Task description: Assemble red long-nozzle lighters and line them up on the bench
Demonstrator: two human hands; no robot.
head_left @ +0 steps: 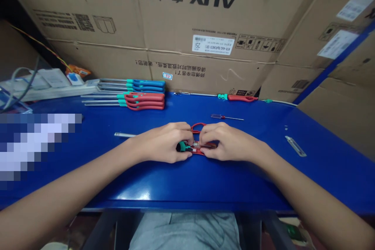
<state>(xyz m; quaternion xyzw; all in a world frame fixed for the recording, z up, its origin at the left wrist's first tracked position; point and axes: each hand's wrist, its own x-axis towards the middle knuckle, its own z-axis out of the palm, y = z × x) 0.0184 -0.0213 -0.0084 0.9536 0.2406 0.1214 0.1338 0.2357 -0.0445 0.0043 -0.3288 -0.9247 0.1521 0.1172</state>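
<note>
**Both hands on red tool, table centre**

We see the red tool (197, 148) lying on the blue table (187, 179), dead centre and near the front edge. Its teal collar (183, 147) shows on the left side and a red loop (197, 127) sticks up just behind it.

The left hand (165, 142) is curled closed over the collar end. The right hand (227, 140) is curled closed over the other end. The fingertips of the two hands almost meet over the tool.

A metal shaft (124, 134) lies flat on the table, just left of the left hand. We can't tell if it joins the tool.

Further out:
- A small screwdriver (225, 117) lies behind the right hand, apart from it.
- A small metal strip (295, 146) lies off to the right.
- At back left are stacked red-handled tools (143, 101), with blue-handled tools (146, 84) just behind them.
- A single red-handled tool (240, 98) lies at the back edge.
- Cardboard boxes (175, 27) stand like a wall behind the table.
- A power strip (52, 86) sits at far left.
</note>
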